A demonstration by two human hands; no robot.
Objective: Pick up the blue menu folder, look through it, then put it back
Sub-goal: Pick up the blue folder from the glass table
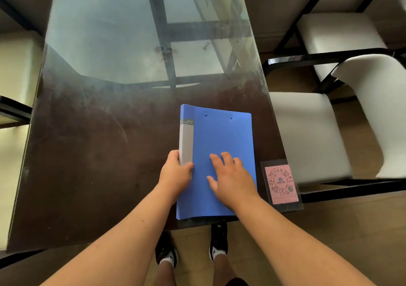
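The blue menu folder (222, 140) lies closed on the glass-topped table (92, 145), near its front right corner, with a grey label strip along its spine on the left. My left hand (175, 173) grips the spine, thumb on top and fingers curled around the edge. My right hand (230, 178) rests flat on the cover with fingers spread, holding nothing. The folder's near edge sticks out slightly past the table's front edge.
A pink QR code card in a clear stand (282, 183) sits just right of the folder at the table corner. White-cushioned black-framed chairs (312, 136) stand along the right, cream chairs (15, 66) on the left. My feet are below the table edge.
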